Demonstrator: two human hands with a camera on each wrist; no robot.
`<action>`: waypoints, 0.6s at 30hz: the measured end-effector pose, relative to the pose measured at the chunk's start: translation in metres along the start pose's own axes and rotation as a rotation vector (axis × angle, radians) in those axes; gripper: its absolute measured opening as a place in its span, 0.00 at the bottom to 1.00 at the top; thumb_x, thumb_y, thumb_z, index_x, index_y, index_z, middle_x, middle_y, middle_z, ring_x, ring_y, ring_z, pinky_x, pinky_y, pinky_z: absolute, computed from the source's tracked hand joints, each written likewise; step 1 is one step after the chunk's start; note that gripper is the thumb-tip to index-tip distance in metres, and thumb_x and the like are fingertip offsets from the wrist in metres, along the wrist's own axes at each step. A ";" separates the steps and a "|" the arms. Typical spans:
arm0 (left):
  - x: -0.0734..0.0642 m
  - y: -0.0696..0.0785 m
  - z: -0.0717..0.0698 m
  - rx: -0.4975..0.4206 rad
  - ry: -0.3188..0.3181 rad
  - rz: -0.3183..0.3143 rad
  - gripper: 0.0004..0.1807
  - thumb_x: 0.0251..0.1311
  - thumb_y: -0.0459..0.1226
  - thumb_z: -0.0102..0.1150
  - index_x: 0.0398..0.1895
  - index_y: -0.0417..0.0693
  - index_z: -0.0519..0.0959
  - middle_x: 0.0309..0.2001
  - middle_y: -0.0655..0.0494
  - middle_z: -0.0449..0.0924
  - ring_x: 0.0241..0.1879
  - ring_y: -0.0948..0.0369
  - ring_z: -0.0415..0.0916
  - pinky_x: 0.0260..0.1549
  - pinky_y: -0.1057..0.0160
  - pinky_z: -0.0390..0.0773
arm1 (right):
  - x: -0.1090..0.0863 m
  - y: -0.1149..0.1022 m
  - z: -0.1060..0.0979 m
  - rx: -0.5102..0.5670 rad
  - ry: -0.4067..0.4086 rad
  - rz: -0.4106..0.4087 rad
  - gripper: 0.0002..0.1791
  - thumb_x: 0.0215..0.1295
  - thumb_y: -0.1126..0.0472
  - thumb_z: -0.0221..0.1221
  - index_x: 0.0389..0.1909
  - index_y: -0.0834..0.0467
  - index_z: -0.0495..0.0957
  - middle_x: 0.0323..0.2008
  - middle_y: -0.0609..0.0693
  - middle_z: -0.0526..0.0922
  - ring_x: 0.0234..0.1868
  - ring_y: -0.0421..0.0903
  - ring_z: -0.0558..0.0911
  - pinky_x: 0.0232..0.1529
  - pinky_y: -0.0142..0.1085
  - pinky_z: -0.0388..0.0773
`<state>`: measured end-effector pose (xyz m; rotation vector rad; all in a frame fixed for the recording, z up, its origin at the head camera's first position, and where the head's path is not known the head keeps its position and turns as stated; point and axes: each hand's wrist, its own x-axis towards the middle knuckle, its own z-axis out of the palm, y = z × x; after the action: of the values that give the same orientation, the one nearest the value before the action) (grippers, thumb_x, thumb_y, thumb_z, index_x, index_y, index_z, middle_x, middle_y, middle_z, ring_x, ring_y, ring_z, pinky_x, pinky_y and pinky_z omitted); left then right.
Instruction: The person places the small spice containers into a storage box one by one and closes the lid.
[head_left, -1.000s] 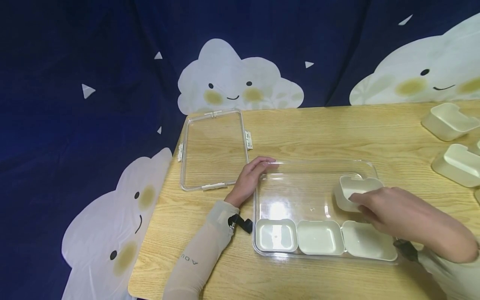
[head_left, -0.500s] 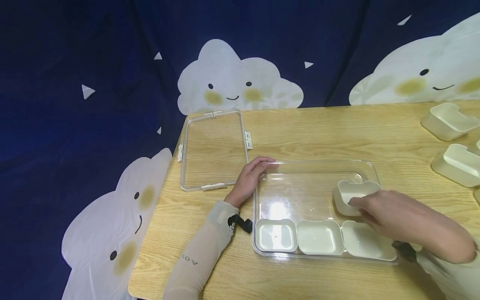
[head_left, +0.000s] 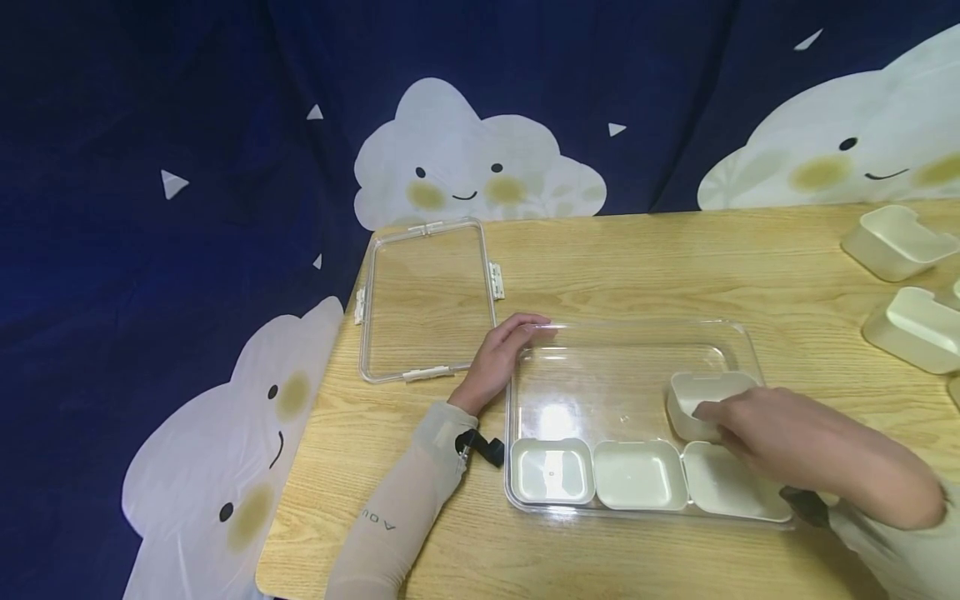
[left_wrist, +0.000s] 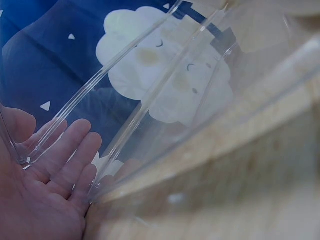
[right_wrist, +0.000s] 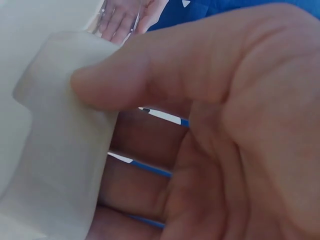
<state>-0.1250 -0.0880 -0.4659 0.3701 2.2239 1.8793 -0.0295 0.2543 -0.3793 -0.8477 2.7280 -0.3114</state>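
Note:
A cream bin point(head_left: 688, 412) is inside the clear plastic box point(head_left: 600, 392), over its right part. My right hand point(head_left: 780, 429) pinches the bin's near right wall, thumb inside and fingers outside; in the right wrist view the thumb point(right_wrist: 107, 85) presses on the cream wall. Along the box's near side sit three more cream bins: a left one point(head_left: 553, 472), a middle one point(head_left: 641, 475) and a right one point(head_left: 727, 483), partly hidden by my right hand. At the box's far left corner, my left hand point(head_left: 495, 362) holds the rim, its fingers point(left_wrist: 70, 155) along the clear wall.
A clear lid point(head_left: 427, 300) with white clips lies on the wooden table point(head_left: 645, 258), left of the box. At the far right stand more cream bins, one at the back point(head_left: 896, 246) and one nearer point(head_left: 915, 333). A blue curtain point(head_left: 525, 50) with clouds hangs behind.
My right hand and the cream bin have moved down and toward the near row of bins, slightly left. The left hand and the clear box have stayed still.

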 end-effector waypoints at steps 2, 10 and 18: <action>0.000 0.000 0.000 0.010 0.006 0.000 0.19 0.81 0.46 0.41 0.61 0.53 0.80 0.59 0.49 0.87 0.66 0.58 0.79 0.69 0.54 0.70 | 0.000 -0.001 0.000 0.005 -0.004 0.002 0.21 0.66 0.68 0.59 0.25 0.38 0.68 0.17 0.33 0.59 0.19 0.30 0.58 0.21 0.27 0.58; 0.000 0.000 0.000 0.009 0.004 -0.004 0.20 0.81 0.46 0.41 0.61 0.50 0.79 0.60 0.50 0.86 0.68 0.58 0.76 0.70 0.53 0.70 | -0.002 -0.002 0.004 0.021 -0.017 -0.012 0.19 0.67 0.67 0.60 0.26 0.39 0.69 0.17 0.32 0.60 0.19 0.30 0.58 0.21 0.27 0.58; 0.000 -0.001 0.000 0.018 0.010 0.002 0.19 0.81 0.46 0.42 0.60 0.53 0.80 0.61 0.54 0.85 0.68 0.59 0.75 0.72 0.52 0.69 | -0.003 -0.003 0.005 0.044 -0.049 0.001 0.18 0.66 0.66 0.62 0.27 0.38 0.71 0.17 0.32 0.63 0.19 0.30 0.60 0.21 0.27 0.59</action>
<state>-0.1255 -0.0881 -0.4669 0.3677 2.2494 1.8669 -0.0237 0.2530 -0.3820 -0.8315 2.6658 -0.3446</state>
